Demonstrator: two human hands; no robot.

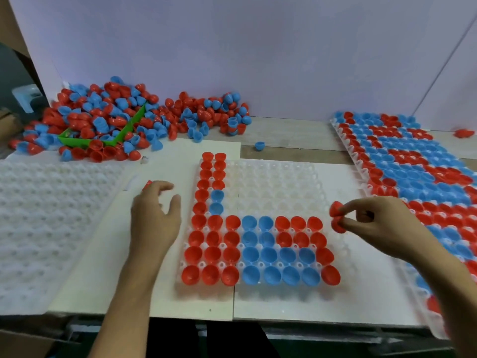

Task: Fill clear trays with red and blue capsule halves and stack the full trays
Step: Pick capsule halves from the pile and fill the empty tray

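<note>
The clear moulded plastic tray on the counter is roughly half filled — upper-right cells empty. The right hand pinches red capsule halves; the left hand hovers, grip relaxed — a filled tray lies right.

No text, label, brand, number or sign can be read anywhere in the view. The small red item just beyond the left hand may carry print, but it is too blurred to tell.

Both hands and forearms are bare, sleeveless, unadorned.
</note>
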